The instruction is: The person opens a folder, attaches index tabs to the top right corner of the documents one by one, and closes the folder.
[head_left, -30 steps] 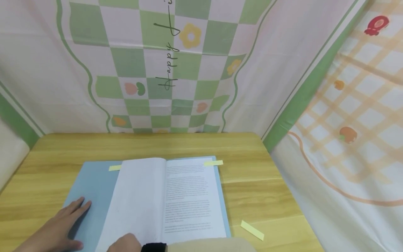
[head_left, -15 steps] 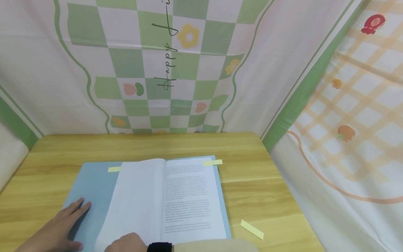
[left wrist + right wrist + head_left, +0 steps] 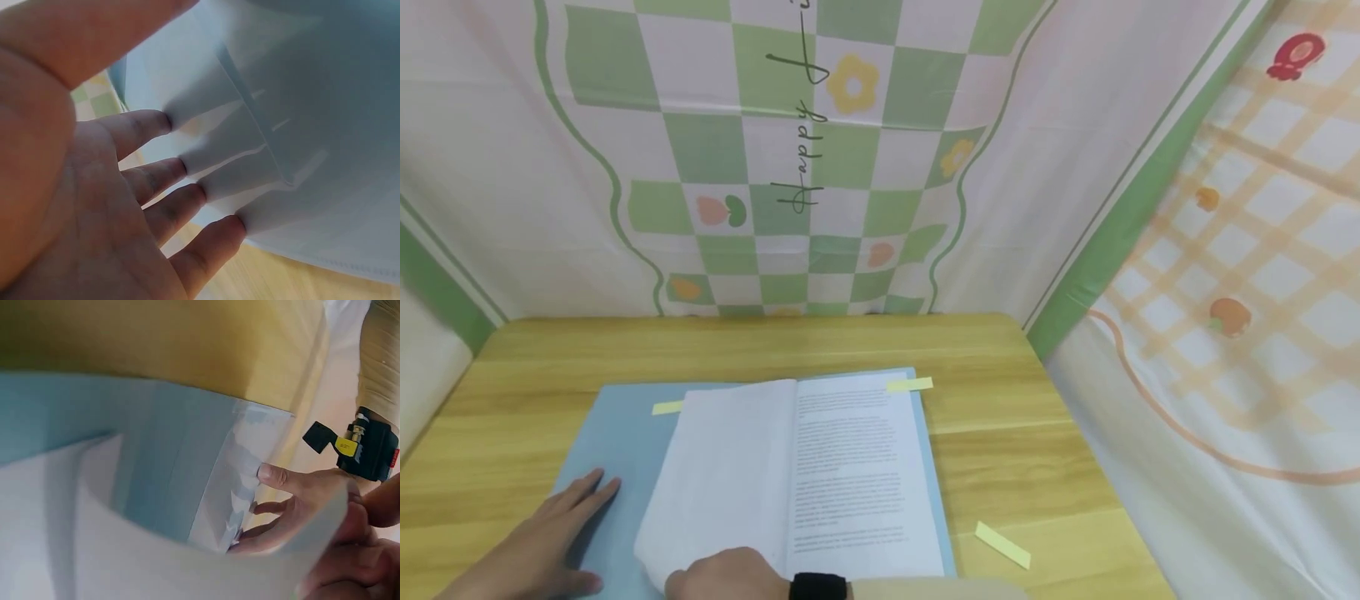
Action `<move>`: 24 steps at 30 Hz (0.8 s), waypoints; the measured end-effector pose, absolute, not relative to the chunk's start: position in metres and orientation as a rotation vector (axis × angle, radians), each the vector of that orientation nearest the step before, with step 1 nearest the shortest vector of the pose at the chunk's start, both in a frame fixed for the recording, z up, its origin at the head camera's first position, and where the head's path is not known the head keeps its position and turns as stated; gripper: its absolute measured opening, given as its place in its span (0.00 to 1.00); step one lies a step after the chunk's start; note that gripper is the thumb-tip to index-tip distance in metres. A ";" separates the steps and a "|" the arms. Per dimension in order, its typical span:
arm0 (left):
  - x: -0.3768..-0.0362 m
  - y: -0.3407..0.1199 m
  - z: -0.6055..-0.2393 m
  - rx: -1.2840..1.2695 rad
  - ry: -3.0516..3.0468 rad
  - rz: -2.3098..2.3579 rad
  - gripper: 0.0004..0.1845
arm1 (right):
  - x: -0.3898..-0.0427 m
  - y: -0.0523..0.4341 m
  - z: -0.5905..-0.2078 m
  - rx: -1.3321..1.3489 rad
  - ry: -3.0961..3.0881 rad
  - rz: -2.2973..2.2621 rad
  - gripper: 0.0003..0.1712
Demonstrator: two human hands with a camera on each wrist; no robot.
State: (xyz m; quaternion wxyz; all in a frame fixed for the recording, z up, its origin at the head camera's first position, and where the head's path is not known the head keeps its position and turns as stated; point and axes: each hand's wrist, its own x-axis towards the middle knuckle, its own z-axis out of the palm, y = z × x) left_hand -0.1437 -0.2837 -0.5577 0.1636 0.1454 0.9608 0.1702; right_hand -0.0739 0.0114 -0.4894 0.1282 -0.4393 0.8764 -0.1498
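Open book (image 3: 805, 467) on table (image 3: 1015, 433); loose paper strip (image 3: 1002, 546) to its right.

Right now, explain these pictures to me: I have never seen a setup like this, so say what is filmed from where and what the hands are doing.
No machine here: a person works with bare hands and wears three cameras. The head view looks down on a wooden table between patterned cloths. On it lies an open book with a blue cover; yellow sticky strips peek from its top, and a loose yellow strip lies beside it. The left hand presses flat on the blue cover; its wrist camera shows the straight fingers. The right hand pinches a lifted, curling page, seen close in the right wrist view.
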 end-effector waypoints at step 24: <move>-0.144 -0.282 -0.558 0.428 2.772 0.420 0.69 | -0.053 0.089 -0.483 -1.108 2.492 -1.294 0.23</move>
